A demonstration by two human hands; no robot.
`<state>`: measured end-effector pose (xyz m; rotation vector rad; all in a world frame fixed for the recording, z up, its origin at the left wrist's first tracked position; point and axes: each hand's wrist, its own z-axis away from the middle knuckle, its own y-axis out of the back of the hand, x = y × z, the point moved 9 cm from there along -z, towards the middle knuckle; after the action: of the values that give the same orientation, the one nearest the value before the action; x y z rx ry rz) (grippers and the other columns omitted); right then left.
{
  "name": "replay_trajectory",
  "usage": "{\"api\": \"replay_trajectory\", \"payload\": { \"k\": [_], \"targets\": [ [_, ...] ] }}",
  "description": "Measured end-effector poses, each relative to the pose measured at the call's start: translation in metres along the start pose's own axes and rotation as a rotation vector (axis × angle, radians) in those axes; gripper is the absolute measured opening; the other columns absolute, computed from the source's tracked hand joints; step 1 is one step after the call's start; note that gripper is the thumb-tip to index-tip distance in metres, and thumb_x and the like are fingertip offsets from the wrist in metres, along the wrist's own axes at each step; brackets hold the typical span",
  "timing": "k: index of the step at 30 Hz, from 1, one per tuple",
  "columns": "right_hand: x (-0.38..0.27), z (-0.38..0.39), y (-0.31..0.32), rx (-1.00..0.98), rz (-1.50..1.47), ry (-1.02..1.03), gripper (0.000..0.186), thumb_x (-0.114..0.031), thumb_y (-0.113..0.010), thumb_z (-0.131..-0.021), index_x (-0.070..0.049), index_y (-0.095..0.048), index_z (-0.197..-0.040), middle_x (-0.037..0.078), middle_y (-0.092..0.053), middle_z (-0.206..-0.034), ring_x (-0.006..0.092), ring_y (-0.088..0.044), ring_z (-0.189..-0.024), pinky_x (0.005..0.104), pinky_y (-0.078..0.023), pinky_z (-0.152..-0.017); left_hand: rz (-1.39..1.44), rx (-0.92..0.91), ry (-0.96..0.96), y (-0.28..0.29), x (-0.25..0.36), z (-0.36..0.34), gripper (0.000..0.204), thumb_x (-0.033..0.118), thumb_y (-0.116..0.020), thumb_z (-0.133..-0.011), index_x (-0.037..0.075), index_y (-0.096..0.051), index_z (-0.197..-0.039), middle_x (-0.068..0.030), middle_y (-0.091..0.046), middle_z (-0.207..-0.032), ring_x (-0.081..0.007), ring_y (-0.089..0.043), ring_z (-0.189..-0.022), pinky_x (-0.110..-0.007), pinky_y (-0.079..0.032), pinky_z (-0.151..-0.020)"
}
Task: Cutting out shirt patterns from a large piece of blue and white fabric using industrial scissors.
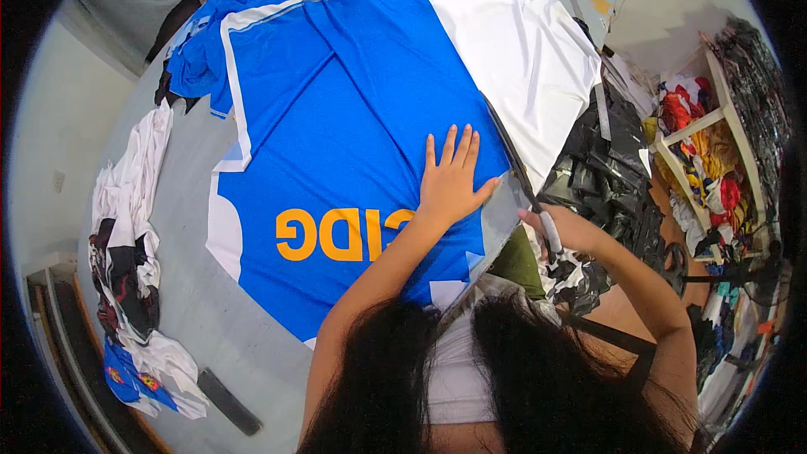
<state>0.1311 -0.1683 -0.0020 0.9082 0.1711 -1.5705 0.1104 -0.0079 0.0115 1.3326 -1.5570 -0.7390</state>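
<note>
A blue fabric panel (336, 134) with white edging and upside-down orange lettering lies spread on the grey table. My left hand (450, 181) rests flat on it near its right edge, fingers spread. A white fabric piece (521, 50) lies beside the blue panel at the upper right. My right hand (559, 227) is closed on the pale handle of long, dark-bladed scissors (517, 160), whose blades lie along the blue panel's right edge, where it meets the white fabric. The blade tips are hard to make out.
Bunched white, black and blue garments (126, 202) line the grey table (181, 273) on the left, with more blue fabric (193, 67) at the back. At the right are black plastic packets (605, 151) and a shelf (702, 122) stuffed with colourful cloth.
</note>
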Motion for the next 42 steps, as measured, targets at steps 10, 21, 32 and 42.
{"api": "replay_trajectory", "payload": {
  "k": [10, 21, 32, 42],
  "targets": [
    [-0.031, -0.02, 0.008, -0.023, 0.015, 0.05, 0.076, -0.059, -0.032, -0.088, 0.002, -0.055, -0.049, 0.012, -0.056, -0.047, 0.0178, -0.058, -0.044, 0.0274, -0.045, -0.047, 0.011, -0.018, 0.006, 0.0, -0.001, 0.001, 0.074, 0.053, -0.046, -0.081, 0.002, -0.034, -0.133, -0.0125, -0.032, -0.139, -0.0284, -0.025, -0.131, -0.054, -0.013, -0.105],
    [-0.028, -0.021, 0.014, -0.085, -0.304, 0.017, 0.063, -0.057, -0.04, -0.087, -0.001, -0.053, -0.06, 0.009, -0.054, -0.049, 0.0173, -0.058, -0.044, 0.0249, -0.042, -0.039, 0.045, -0.009, 0.017, 0.001, -0.002, 0.0, 0.075, 0.051, -0.05, -0.078, 0.001, -0.035, -0.132, -0.0125, -0.032, -0.139, -0.028, -0.024, -0.131, -0.054, -0.012, -0.105],
    [-0.035, -0.029, 0.019, -0.062, -0.033, 0.089, 0.072, -0.058, -0.032, -0.088, 0.0, -0.051, -0.05, 0.011, -0.053, -0.046, 0.0191, -0.059, -0.046, 0.0255, -0.046, -0.044, 0.036, -0.034, 0.016, 0.0, -0.001, -0.001, 0.076, 0.052, -0.049, -0.079, 0.002, -0.033, -0.133, -0.0121, -0.032, -0.139, -0.0277, -0.024, -0.131, -0.053, -0.011, -0.106],
    [-0.033, -0.029, 0.025, 0.076, 0.074, 0.092, 0.058, -0.046, -0.047, -0.088, 0.011, -0.052, -0.08, 0.011, -0.054, -0.052, 0.0177, -0.059, -0.044, 0.0285, -0.047, -0.043, 0.025, -0.035, 0.008, 0.0, 0.0, 0.0, 0.075, 0.052, -0.049, -0.08, 0.002, -0.033, -0.133, -0.0122, -0.031, -0.14, -0.0277, -0.024, -0.131, -0.053, -0.012, -0.105]
  ]
}}
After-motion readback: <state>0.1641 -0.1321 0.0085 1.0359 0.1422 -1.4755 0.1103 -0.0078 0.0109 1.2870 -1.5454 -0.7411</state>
